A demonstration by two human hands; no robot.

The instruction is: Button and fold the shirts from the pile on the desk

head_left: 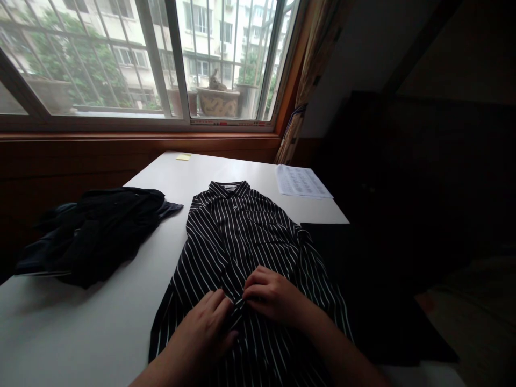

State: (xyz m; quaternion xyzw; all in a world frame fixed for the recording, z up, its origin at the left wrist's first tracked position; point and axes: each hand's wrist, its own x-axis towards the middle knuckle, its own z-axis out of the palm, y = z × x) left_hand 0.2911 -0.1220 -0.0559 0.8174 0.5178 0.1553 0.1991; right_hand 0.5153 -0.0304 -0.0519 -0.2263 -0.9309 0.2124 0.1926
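Note:
A black shirt with white stripes (258, 236) lies front up on the white table, its collar toward the window. My left hand (207, 325) is at the front placket in the lower part of the shirt, fingers curled and closed on the fabric. Just right of it, my right hand (270, 293) pinches the same placket, its fingertips close to those of the left. Whatever small part sits between the fingertips, such as a button, is too hidden to make out. One sleeve lies along each side of the shirt's body.
A heap of dark clothes (108, 226) lies on the left of the white table (161, 244). Printed sheets (302, 181) and a yellow sticky note (183, 157) are at the far side. Dark cloth (334, 247) covers the right edge. Beyond stands a barred window (161, 59).

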